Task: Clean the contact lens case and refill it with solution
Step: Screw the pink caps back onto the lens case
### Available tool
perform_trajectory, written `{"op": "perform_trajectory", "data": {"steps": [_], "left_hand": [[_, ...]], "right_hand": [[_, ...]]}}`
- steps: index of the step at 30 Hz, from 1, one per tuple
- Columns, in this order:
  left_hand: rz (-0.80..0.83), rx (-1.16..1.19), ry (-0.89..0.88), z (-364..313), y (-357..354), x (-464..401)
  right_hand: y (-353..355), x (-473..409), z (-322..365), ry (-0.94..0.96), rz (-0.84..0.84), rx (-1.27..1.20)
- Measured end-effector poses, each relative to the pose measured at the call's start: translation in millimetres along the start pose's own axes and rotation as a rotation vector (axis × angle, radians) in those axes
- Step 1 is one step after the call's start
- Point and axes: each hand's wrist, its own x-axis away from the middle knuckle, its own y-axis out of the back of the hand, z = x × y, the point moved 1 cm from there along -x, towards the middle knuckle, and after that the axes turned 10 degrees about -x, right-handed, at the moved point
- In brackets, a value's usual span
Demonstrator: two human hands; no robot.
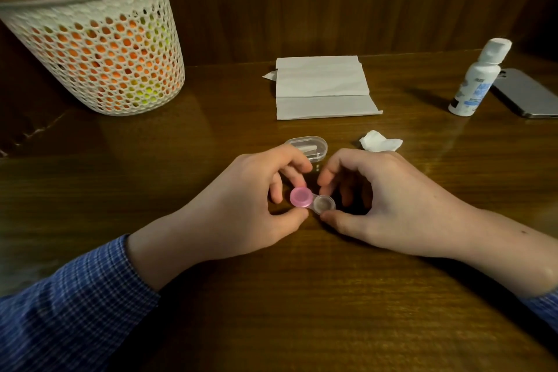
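Note:
The contact lens case (312, 202) lies on the wooden table between my hands. Its left well wears a pink cap (301, 197); its right well has a clear cap (324, 204). My left hand (256, 205) pinches the pink side with thumb and fingers. My right hand (377, 199) pinches the clear side between thumb and curled fingers. A white solution bottle (477, 78) stands upright at the far right, cap on. A crumpled tissue (381, 141) lies just beyond my right hand.
A clear oval box (308, 146) sits behind my left fingers. Folded paper towels (323, 87) lie at the back centre. A white mesh basket (96, 45) stands back left. A grey phone (528, 93) lies behind the bottle.

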Motion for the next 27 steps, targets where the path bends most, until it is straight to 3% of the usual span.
{"op": "perform_trajectory", "data": {"steps": [5,10,20,27], "left_hand": [[-0.013,0.017,0.003,1.6,-1.5,-0.6],[-0.023,0.015,-0.034,4.0,-2.5,0.4],[-0.018,0.012,-0.030,7.5,-3.2,0.6],[0.005,-0.041,-0.066,5.9,-3.1,1.1]], "right_hand": [[13.5,0.3,3.1,0.022,-0.037,0.012],[58.2,-4.4,-6.9,0.005,-0.371,-0.040],[27.1,-16.0,-20.4,-0.065,-0.125,0.289],[26.8,-16.7,-20.4,-0.084,-0.076,0.308]]}}
